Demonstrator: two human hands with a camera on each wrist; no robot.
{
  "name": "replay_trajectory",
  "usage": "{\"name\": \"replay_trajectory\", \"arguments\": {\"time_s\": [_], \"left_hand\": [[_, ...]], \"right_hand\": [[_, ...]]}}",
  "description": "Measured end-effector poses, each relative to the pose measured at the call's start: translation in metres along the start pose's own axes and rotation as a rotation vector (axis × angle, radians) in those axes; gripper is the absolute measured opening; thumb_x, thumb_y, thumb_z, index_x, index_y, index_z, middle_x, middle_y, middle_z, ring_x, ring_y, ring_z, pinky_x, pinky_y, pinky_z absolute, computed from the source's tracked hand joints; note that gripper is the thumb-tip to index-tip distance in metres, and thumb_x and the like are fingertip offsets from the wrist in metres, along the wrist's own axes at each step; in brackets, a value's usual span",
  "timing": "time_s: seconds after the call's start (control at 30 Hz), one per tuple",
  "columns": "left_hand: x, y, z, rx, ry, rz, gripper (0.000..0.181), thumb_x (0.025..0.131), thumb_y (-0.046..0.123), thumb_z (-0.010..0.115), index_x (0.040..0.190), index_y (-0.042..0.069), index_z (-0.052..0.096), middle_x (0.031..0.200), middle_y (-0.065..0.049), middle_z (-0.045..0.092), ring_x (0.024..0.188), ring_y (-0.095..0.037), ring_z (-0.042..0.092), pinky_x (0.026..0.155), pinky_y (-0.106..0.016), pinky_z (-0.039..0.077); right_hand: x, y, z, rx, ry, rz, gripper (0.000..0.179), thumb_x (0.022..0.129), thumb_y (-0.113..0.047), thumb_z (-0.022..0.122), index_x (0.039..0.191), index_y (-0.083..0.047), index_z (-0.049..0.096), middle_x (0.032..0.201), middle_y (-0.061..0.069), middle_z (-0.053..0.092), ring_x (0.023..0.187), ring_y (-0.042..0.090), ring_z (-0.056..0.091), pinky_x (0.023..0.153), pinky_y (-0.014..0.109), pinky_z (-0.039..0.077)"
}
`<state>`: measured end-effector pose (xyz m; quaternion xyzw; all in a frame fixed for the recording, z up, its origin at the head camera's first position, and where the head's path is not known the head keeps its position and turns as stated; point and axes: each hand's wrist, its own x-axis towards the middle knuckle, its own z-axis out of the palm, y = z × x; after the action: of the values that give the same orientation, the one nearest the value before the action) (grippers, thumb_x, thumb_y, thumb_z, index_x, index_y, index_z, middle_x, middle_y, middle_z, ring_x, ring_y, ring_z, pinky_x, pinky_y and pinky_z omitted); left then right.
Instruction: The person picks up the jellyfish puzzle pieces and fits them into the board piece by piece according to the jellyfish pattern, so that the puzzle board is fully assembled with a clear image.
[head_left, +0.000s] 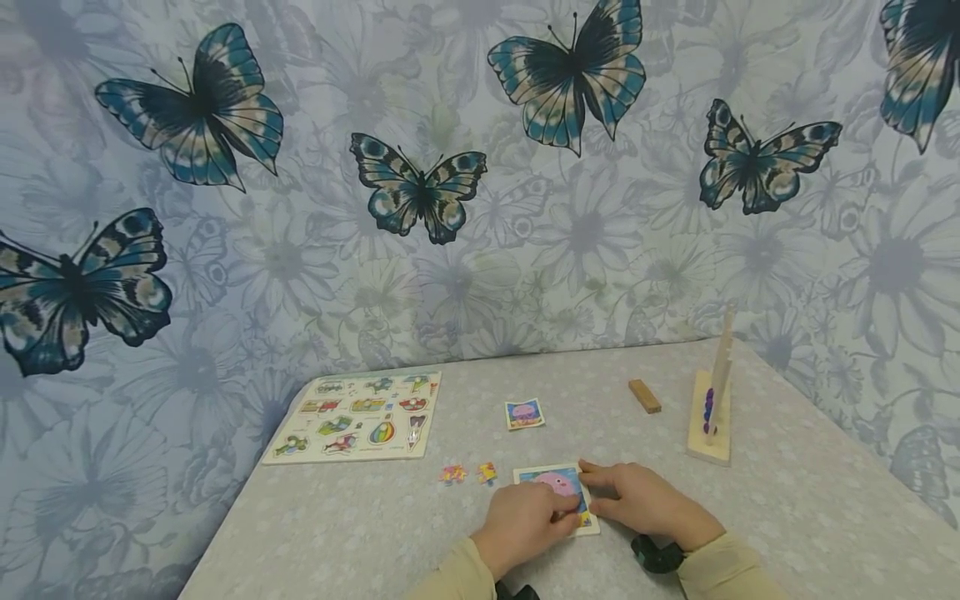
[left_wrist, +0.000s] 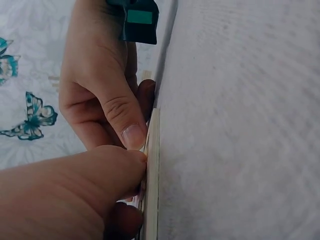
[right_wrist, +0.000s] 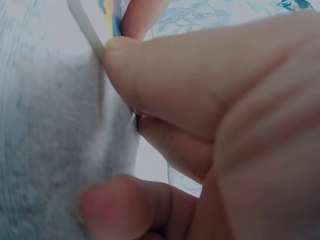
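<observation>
A small jigsaw board [head_left: 595, 523] with a pink sea-creature picture lies on the table in front of me. My left hand [head_left: 522, 518] reaches over it, fingers on the picture near its right side. What lies under those fingertips is hidden. From the other side my right hand [head_left: 647, 500] holds the board's right edge, forefinger by the far corner and thumb lower down. In the left wrist view the right thumb [left_wrist: 133, 135] meets the board's edge close to the left hand's fingers. Two loose jigsaw pieces [head_left: 452, 474], [head_left: 487, 473] lie left of the board.
A small picture card [head_left: 524, 413] lies beyond the board. Back left is a large inset puzzle board [head_left: 367, 450] with vehicle pictures. On the right are a wooden block [head_left: 644, 396] and an upright wooden stand [head_left: 708, 450] with purple beads. A butterfly-patterned wall backs the table.
</observation>
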<state>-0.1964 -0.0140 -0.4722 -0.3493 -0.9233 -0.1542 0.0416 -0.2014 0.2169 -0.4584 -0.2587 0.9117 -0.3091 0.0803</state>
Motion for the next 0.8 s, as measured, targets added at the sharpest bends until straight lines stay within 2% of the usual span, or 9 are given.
{"name": "replay_trajectory", "arguments": {"time_s": [0.1, 0.2, 0.3, 0.37, 0.57, 0.7, 0.8], "left_hand": [[-0.002, -0.004, 0.000, -0.061, 0.021, -0.064, 0.025, 0.099, 0.037, 0.067, 0.121, 0.034, 0.077, 0.058, 0.021, 0.050, 0.048, 0.003, 0.038, 0.042, -0.021, 0.032], [-0.004, -0.012, -0.004, -0.096, 0.105, -0.157, 0.020, 0.097, 0.031, 0.068, 0.113, 0.029, 0.080, 0.064, 0.020, 0.050, 0.051, 0.002, 0.039, 0.044, -0.022, 0.033], [-0.007, -0.027, -0.014, -0.101, 0.191, -0.262, 0.017, 0.094, 0.027, 0.070, 0.107, 0.025, 0.080, 0.070, 0.017, 0.053, 0.054, -0.001, 0.043, 0.046, -0.024, 0.036], [-0.009, -0.040, -0.023, -0.112, 0.221, -0.335, 0.017, 0.091, 0.024, 0.071, 0.105, 0.024, 0.080, 0.076, 0.015, 0.058, 0.058, -0.002, 0.046, 0.050, -0.025, 0.039], [-0.020, -0.095, -0.043, -0.165, 0.249, -0.537, 0.015, 0.090, 0.025, 0.071, 0.104, 0.023, 0.077, 0.089, 0.009, 0.068, 0.067, -0.007, 0.055, 0.057, -0.030, 0.044], [-0.035, -0.125, -0.057, -0.237, 0.225, -0.592, 0.008, 0.093, 0.025, 0.072, 0.100, 0.022, 0.075, 0.091, 0.007, 0.069, 0.070, -0.011, 0.058, 0.061, -0.033, 0.046], [-0.044, -0.138, -0.063, -0.320, 0.187, -0.589, 0.009, 0.094, 0.026, 0.074, 0.100, 0.020, 0.074, 0.090, 0.005, 0.069, 0.073, -0.013, 0.060, 0.064, -0.034, 0.048]], "right_hand": [[0.001, 0.000, 0.001, 0.024, -0.014, 0.012, 0.047, 0.097, -0.027, 0.072, 0.139, -0.008, 0.065, 0.151, 0.013, 0.054, 0.133, 0.038, 0.057, 0.103, 0.059, 0.047], [0.002, -0.001, 0.001, 0.031, -0.023, 0.019, 0.048, 0.097, -0.028, 0.072, 0.139, -0.007, 0.064, 0.152, 0.013, 0.054, 0.134, 0.038, 0.056, 0.103, 0.060, 0.046], [0.002, -0.002, 0.002, 0.036, -0.029, 0.038, 0.049, 0.096, -0.029, 0.073, 0.139, -0.006, 0.064, 0.152, 0.013, 0.053, 0.136, 0.039, 0.055, 0.104, 0.062, 0.045], [0.003, -0.002, 0.002, 0.040, -0.032, 0.053, 0.049, 0.096, -0.029, 0.073, 0.139, -0.006, 0.064, 0.153, 0.012, 0.053, 0.137, 0.040, 0.053, 0.105, 0.063, 0.043], [0.004, 0.002, 0.003, 0.030, -0.028, 0.066, 0.049, 0.097, -0.030, 0.072, 0.140, -0.007, 0.064, 0.153, 0.010, 0.053, 0.139, 0.039, 0.051, 0.107, 0.062, 0.042], [0.003, 0.003, 0.003, 0.031, -0.023, 0.064, 0.049, 0.097, -0.029, 0.072, 0.140, -0.007, 0.064, 0.153, 0.010, 0.053, 0.140, 0.039, 0.051, 0.108, 0.062, 0.042], [0.002, 0.002, 0.002, 0.038, -0.022, 0.064, 0.049, 0.097, -0.029, 0.072, 0.140, -0.007, 0.064, 0.153, 0.010, 0.053, 0.140, 0.040, 0.050, 0.107, 0.063, 0.041]]}}
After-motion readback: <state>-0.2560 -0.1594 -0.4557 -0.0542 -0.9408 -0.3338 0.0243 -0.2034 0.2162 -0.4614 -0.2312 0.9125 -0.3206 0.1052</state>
